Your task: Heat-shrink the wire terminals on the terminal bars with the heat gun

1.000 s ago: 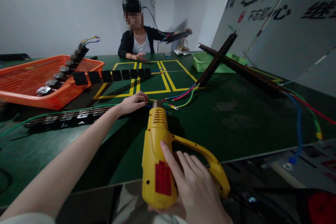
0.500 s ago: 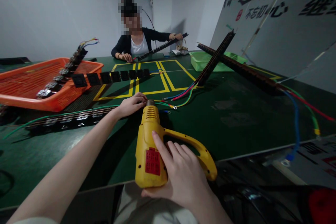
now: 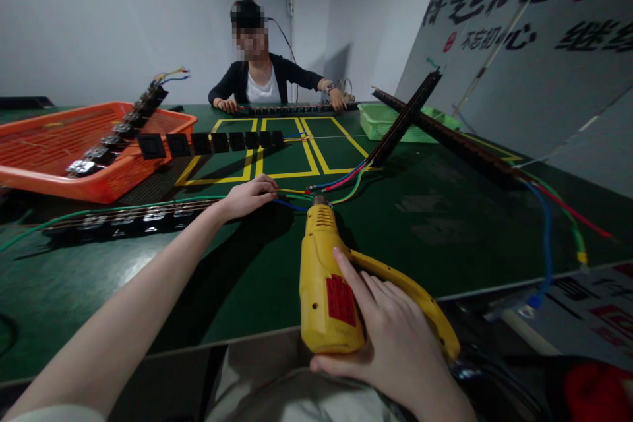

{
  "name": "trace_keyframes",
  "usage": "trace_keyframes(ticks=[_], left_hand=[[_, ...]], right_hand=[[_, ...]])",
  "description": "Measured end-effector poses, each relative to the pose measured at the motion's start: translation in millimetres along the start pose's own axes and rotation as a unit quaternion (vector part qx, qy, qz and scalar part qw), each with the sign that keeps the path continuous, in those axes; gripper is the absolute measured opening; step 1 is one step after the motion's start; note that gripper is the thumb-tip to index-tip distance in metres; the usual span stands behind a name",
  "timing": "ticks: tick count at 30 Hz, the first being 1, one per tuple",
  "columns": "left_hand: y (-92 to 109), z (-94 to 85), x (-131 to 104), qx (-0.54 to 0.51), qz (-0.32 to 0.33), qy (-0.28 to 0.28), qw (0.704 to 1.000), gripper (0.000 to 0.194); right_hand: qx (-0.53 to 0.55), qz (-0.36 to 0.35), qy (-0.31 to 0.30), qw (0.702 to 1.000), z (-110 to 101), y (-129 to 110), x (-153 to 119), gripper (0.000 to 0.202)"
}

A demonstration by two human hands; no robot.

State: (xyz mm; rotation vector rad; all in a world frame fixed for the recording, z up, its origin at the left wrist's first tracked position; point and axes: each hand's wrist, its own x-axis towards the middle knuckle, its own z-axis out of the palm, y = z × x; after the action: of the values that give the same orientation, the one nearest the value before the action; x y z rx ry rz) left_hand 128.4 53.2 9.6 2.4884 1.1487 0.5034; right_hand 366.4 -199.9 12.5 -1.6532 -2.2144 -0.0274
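Observation:
My right hand [image 3: 390, 323] is wrapped round a yellow heat gun [image 3: 324, 277] with a red label. Its metal nozzle [image 3: 320, 200] points away from me, by the ends of several coloured wires. My left hand [image 3: 251, 196] is closed in a pinch on the wires [image 3: 291, 191], which run out to its right. Under my left wrist lies a black strip of socket modules [image 3: 133, 221] with a green wire along it. Blue, red and yellow-green wires [image 3: 346, 179] come from a dark metal channel [image 3: 408, 115] beyond the nozzle.
An orange basket [image 3: 111, 188] stands at left, with a socket strip [image 3: 119, 128] leaning in it. Another strip [image 3: 212, 143] lies across the yellow-taped table area. A green basket [image 3: 370, 122] and a second channel [image 3: 459, 138] are at right. A co-worker [image 3: 267, 82] sits opposite.
My right hand has moved the heat gun to the right, its nozzle now nearer the wire ends. My left hand stays put. The co-worker's strip has been lowered onto the table.

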Motion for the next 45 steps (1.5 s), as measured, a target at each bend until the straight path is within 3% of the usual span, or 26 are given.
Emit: trace_keyframes(ticks=[10, 19, 28, 35, 45], left_hand=[[-5.0, -1.2, 9.0, -0.031, 0.0, -0.035, 0.999, 0.038], [-14.0, 2.4, 10.0, -0.012, 0.011, -0.025, 1.0, 0.041], [-1.6, -0.2, 3.1, -0.016, -0.006, -0.009, 1.0, 0.039], [-0.6, -0.3, 2.9, -0.015, -0.006, -0.007, 1.0, 0.037], [0.0, -0.4, 4.5, -0.003, -0.011, -0.019, 1.0, 0.039]], right_hand=[[0.04, -0.026, -0.021, 0.999, 8.7, -18.6, 14.5, 0.126], [0.025, -0.042, -0.007, 0.999, 19.3, -38.8, 27.4, 0.128], [0.048, -0.007, -0.048, 0.998, 7.5, -24.9, 21.7, 0.127], [0.027, 0.027, -0.029, 0.999, -1.2, -9.9, 5.9, 0.126], [0.024, 0.041, -0.007, 0.999, 3.6, -11.4, 6.0, 0.128]])
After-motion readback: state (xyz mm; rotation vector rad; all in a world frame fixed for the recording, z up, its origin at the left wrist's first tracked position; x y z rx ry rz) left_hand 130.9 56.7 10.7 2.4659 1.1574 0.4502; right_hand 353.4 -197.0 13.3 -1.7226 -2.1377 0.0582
